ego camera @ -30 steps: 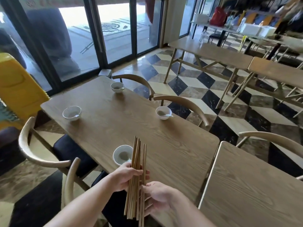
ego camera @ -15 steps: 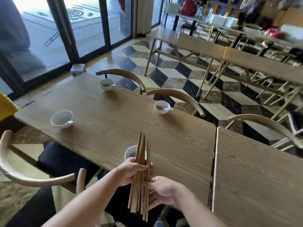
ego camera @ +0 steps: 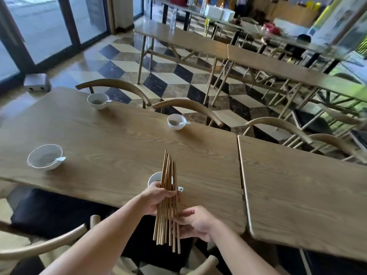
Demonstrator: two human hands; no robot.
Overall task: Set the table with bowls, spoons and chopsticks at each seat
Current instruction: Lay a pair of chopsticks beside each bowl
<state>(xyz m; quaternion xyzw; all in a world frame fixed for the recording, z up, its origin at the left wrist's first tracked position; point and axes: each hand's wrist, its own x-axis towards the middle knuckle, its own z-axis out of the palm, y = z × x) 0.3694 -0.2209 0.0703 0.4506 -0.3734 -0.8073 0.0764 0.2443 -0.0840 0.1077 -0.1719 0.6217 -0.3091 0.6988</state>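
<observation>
Head view: left hand (ego camera: 156, 197) is wrapped around a bundle of long brown wooden chopsticks (ego camera: 167, 203), fingers curled over the front of the sticks at about mid-length, thumb side hidden behind them. Right hand (ego camera: 195, 223) sits just beside the lower part of the bundle, palm turned toward it, fingers loosely spread and touching the sticks from the right; it is not fully closed round them. Bundle stands nearly upright, tips fanned slightly at both top and bottom, held above the near edge of the long light-oak wooden table (ego camera: 111, 143).

Reference landmark: the chopstick bundle.
- Directly behind the bundle, partly hidden by it and by the left hand: small white ceramic bowl (ego camera: 155, 178) on the table, near the table's front edge. A small white spoon handle (ego camera: 180, 188) sticks out just right of the bundle.
- Well to the left of the bundle: second white bowl with a white spoon resting in it (ego camera: 45, 159), handle pointing right.
- Beyond the bundle, at the far edge of the table: third white bowl with spoon (ego camera: 176, 121).
- Far beyond and left: fourth white bowl with spoon (ego camera: 98, 100).
- Right of the bundle: a second oak table (ego camera: 301, 195) set flush against the first, with a narrow seam between them.
- Below the bundle: black seat cushion of a curved-back wooden chair (ego camera: 151, 253).

No chopsticks lie on the table at any bowl.
</observation>
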